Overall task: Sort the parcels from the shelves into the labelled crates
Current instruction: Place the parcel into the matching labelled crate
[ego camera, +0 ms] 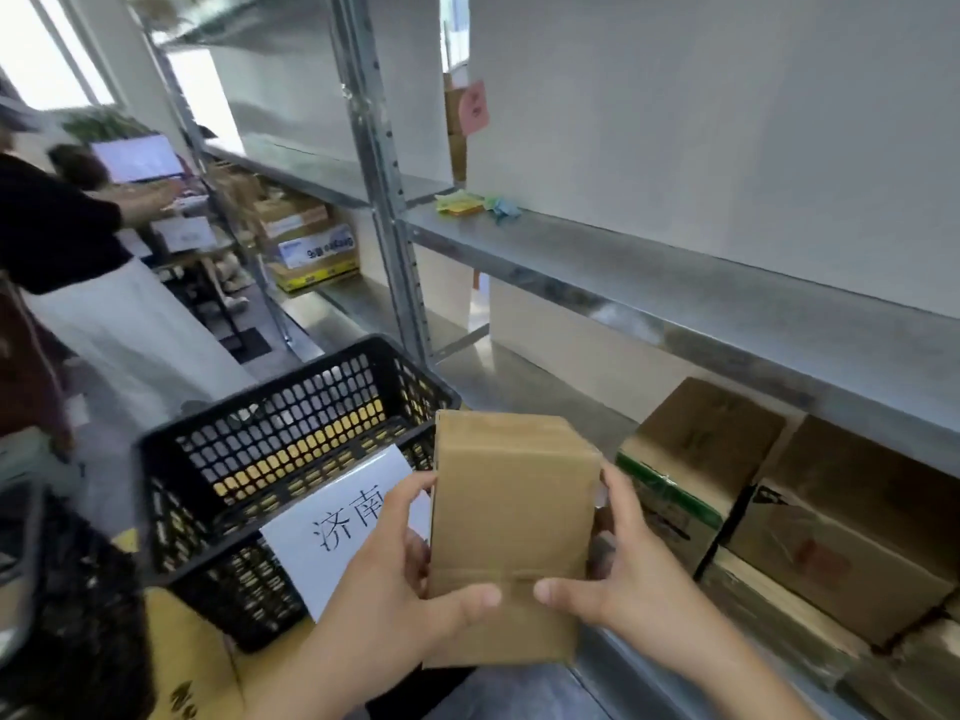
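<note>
Metal shelving point(675, 283) runs along the right side and away to the far left, grey and mostly bare at chest height, with white board behind it. Only one view is given, from the head camera, looking down at both hands.

Near the middle, a plain brown parcel point(511, 532) stands on end, held off any surface. The left hand point(395, 579) grips its left edge, fingers curled behind and thumb across the front low down. The right hand point(618, 579) grips the right edge in the same way, its thumb almost meeting the other. No address label shows on the face turned to the camera.

Just left of the parcel sits a black crate point(291, 459) of perforated plastic, with a white label point(337, 527) reading 济南 fixed to its near wall. What can be seen of its inside holds no parcels, though the bottom is partly hidden. It rests on a yellow carton point(197, 662).

On the low shelf to the right lie more boxes point(779, 491), stacked close together. Far left, another person point(78, 252) works at a screen point(140, 158); sticky notes point(467, 205) lie on the middle shelf.

Sorting looks to be early: this parcel is in hand but not yet dropped, and the boxes on the low shelf remain. Other crates are out of sight.
</note>
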The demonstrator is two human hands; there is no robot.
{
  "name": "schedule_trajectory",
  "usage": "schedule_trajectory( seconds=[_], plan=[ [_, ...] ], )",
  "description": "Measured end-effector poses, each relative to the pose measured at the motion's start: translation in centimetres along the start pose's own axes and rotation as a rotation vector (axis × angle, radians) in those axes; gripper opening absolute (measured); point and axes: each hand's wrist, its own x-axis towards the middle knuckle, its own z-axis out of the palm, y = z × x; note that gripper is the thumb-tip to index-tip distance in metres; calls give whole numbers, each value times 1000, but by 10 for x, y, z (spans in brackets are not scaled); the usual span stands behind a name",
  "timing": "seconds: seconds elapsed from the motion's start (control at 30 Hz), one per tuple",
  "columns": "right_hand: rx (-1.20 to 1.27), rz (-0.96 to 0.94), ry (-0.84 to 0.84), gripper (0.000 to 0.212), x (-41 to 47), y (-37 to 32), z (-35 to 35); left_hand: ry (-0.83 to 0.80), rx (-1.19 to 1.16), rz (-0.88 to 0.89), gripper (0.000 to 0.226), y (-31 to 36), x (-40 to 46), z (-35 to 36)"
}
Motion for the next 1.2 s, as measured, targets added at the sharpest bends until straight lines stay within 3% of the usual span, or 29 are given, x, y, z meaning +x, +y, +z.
schedule_trajectory(
  seconds=[0.07, 0.13, 0.2, 0.3, 0.33, 0.43, 0.5, 0.57, 0.7, 0.8, 1.03, 1.2],
  plan=[
    [110, 48, -44, 86, -4, -11, 13, 71, -90, -35, 80, -7, -18, -11],
    [254, 104, -31, 66, -6, -25, 23, 137, -90, -55, 76, -12, -34, -24],
    [151, 62, -12, 61, -5, -35, 35, 185, -49, -75, 81, -16, -48, -37],
    [9, -19, 17, 43, -5, -45, 57, 292, -98, -134, 64, -26, -65, -50],
    [14, -14, -23, 50, -4, -46, 65, 321, -118, -157, 70, -31, -70, -54],
    [10, -15, -216, 117, -4, -47, 86, 304, -45, -134, 121, -44, -90, -73],
    [-69, -77, -331, 129, -3, -50, 105, 246, 29, -112, 131, -55, -102, -87],
    [-142, -167, -394, 118, -6, -56, 128, 236, 94, -64, 122, -68, -115, -100],
    [-170, -297, -347, 94, -17, -65, 183, 301, 136, -72, 100, -92, -146, -134],
    [-237, -375, -280, 92, -23, -76, 231, 394, 154, -53, 89, -114, -175, -161],
    [-315, -444, -349, 88, -34, -98, 330, 462, 175, -86, 81, -168, -229, -217],
    [-438, -498, -308, 84, -18, -125, 353, 423, 194, 62, 72, -174, -213, -248]
  ],
)
